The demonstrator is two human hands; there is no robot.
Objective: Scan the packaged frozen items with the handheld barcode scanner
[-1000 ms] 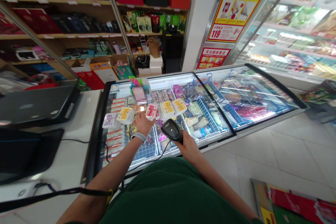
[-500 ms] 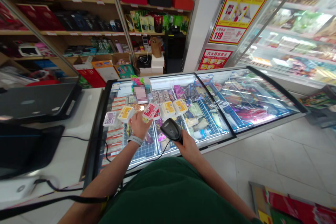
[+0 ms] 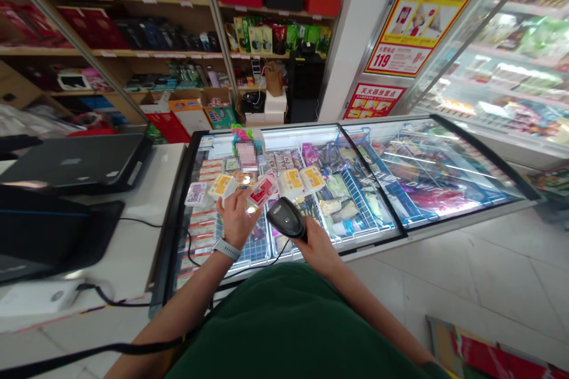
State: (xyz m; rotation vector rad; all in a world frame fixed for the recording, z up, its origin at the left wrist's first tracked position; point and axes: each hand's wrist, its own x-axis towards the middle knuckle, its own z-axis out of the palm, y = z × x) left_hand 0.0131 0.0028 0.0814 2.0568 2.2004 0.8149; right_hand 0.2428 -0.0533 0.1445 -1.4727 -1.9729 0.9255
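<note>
My right hand (image 3: 317, 246) is wrapped round a black barcode scanner (image 3: 287, 218), whose head points left over the freezer's glass top. A cable runs from it toward my body. My left hand (image 3: 237, 219), with a watch on its wrist, has its thumb and a finger at the near-left edge of a red-labelled clear plastic food pack (image 3: 264, 189), which is tilted. The exact grip is partly hidden. Just beyond those fingers lies a yellow-labelled pack (image 3: 221, 186), with a purple-labelled pack (image 3: 196, 194) to its left. Two more yellow-labelled packs (image 3: 291, 181) sit to the right.
Under the packs is a glass-topped chest freezer (image 3: 311, 135) holding bagged food in wire baskets. A colourful item (image 3: 246, 151), partly blurred out, stands at its back. Left is a white counter (image 3: 153, 219) with a black device (image 3: 82, 160). Stocked shelves (image 3: 178, 56) rise behind.
The red-labelled pack has tilted in my left hand, and the scanner has come slightly nearer to it. The whole view has shifted a little to the left.
</note>
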